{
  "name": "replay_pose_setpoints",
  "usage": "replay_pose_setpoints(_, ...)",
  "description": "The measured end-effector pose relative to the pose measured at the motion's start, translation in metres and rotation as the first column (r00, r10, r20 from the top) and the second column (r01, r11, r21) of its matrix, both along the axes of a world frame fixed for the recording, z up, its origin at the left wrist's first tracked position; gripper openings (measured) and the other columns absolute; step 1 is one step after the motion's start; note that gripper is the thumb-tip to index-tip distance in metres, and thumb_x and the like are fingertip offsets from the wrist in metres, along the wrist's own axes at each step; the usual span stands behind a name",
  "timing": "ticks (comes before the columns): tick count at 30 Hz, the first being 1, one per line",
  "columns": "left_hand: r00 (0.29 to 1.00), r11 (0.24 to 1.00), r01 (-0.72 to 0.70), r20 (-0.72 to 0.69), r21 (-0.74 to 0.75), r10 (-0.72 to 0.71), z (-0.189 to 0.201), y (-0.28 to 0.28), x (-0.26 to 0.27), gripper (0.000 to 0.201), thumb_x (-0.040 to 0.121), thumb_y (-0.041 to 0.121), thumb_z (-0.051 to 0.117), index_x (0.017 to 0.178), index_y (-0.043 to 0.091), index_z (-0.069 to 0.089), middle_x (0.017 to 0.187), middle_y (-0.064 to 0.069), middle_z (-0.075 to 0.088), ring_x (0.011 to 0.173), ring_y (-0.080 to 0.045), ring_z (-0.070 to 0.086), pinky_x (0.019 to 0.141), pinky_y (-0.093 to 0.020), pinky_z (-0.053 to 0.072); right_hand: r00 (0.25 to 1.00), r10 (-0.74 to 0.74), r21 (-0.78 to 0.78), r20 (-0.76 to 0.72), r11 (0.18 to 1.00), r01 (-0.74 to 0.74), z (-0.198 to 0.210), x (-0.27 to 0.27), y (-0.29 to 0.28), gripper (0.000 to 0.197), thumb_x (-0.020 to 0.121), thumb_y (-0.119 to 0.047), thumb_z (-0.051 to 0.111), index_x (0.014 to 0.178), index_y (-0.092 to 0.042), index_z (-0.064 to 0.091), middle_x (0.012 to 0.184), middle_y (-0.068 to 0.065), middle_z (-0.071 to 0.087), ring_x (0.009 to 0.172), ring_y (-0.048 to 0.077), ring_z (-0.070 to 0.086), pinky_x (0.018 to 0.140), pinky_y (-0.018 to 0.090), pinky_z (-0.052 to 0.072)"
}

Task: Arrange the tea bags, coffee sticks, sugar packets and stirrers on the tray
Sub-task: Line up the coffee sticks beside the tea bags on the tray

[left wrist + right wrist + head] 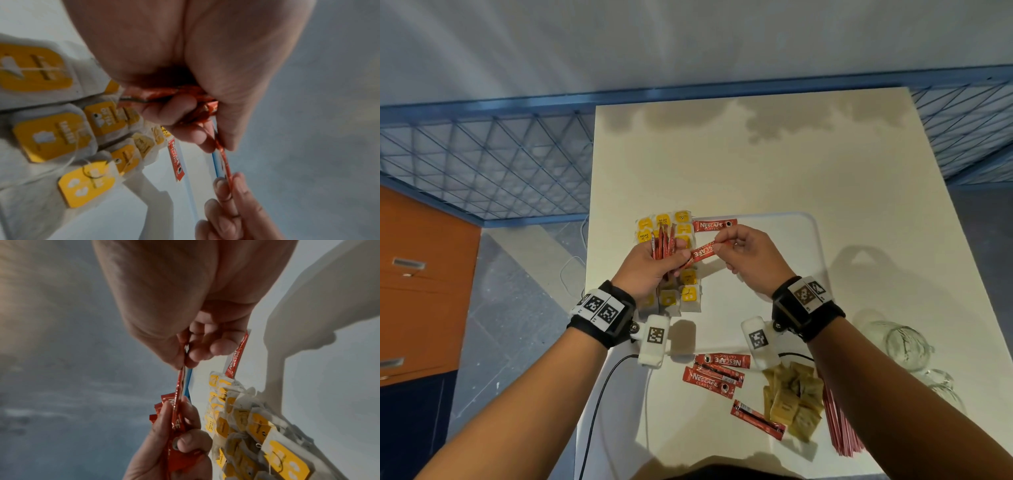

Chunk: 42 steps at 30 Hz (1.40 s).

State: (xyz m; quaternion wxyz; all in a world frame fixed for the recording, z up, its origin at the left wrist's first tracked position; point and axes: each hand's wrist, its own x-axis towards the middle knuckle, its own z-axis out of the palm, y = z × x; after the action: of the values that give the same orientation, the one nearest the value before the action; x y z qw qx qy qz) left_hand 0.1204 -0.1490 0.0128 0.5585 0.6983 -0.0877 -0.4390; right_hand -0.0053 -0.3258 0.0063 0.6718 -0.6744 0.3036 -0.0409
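While the left hand clutches a bundle of coffee sticks, the right hand pinches one stick by its end over the tray. Pulling too hard could spill the bundle onto the tea bags. Sugar packets and stirrers lie on the cream surface, near a blue mesh railing.

Yellow-tagged tea bags lay in rows along the white tray's left side, one red coffee stick flat beside their far end. A bundle of sticks stood above them, another slanting from it. Loose sticks, tan sugar packets and red stirrers lay on the counter.
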Motion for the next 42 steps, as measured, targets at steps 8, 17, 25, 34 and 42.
replay_pose_setpoints(8,0.993,0.995,-0.094,0.073,-0.033,0.097,0.003,-0.006,0.002,0.010,0.090,0.009,0.074,0.098,0.016,0.071,0.085,-0.001,0.075,0.081,-0.026,0.065,0.080,-0.037,0.059,0.997,-0.051,-0.005,-0.055,0.999,0.050,0.000,-0.009,-0.003,0.013,0.097,-0.013,0.069,0.110,-0.011,0.074,0.086,0.001,0.072,0.059,0.005,0.056,0.055,0.015,0.045)
replay_pose_setpoints(17,0.998,0.997,-0.063,-0.026,-0.052,0.062,0.005,-0.014,-0.010,0.019,0.094,-0.003,0.065,0.113,-0.004,0.063,0.081,-0.013,0.067,0.053,-0.013,0.064,0.047,-0.017,0.048,0.987,-0.129,0.048,-0.097,0.990,0.134,-0.002,-0.009,-0.007,0.016,0.100,-0.022,0.067,0.111,-0.011,0.072,0.090,0.004,0.074,0.064,0.009,0.060,0.057,0.023,0.048)
replay_pose_setpoints(25,0.997,0.997,-0.060,-0.050,-0.045,0.058,-0.009,-0.020,-0.024,0.019,0.089,0.006,0.075,0.105,0.008,0.065,0.086,-0.016,0.070,0.071,-0.029,0.066,0.060,-0.031,0.053,0.990,0.045,0.026,-0.133,0.999,-0.042,-0.001,-0.006,0.004,0.016,0.102,-0.022,0.064,0.089,-0.013,0.067,0.073,0.000,0.069,0.055,0.000,0.060,0.055,0.016,0.046)
replay_pose_setpoints(34,0.992,0.991,-0.128,0.002,-0.030,0.128,-0.005,-0.025,-0.020,0.019,0.094,0.014,0.071,0.110,0.004,0.068,0.075,-0.008,0.065,0.056,-0.016,0.062,0.047,-0.018,0.047,0.964,0.176,-0.084,-0.201,0.977,-0.196,-0.009,-0.007,0.007,0.007,0.099,-0.028,0.058,0.097,-0.022,0.061,0.088,0.017,0.073,0.076,0.034,0.067,0.078,0.056,0.056)
replay_pose_setpoints(42,0.989,0.990,-0.125,0.087,0.058,0.119,-0.009,-0.025,-0.013,0.013,0.093,0.022,0.071,0.085,0.011,0.074,0.061,-0.008,0.066,0.049,-0.015,0.057,0.045,-0.023,0.044,0.975,0.166,-0.001,-0.150,0.986,-0.168,-0.003,-0.010,-0.004,0.022,0.104,-0.022,0.059,0.123,-0.018,0.069,0.079,-0.012,0.067,0.068,0.003,0.062,0.064,0.020,0.049)
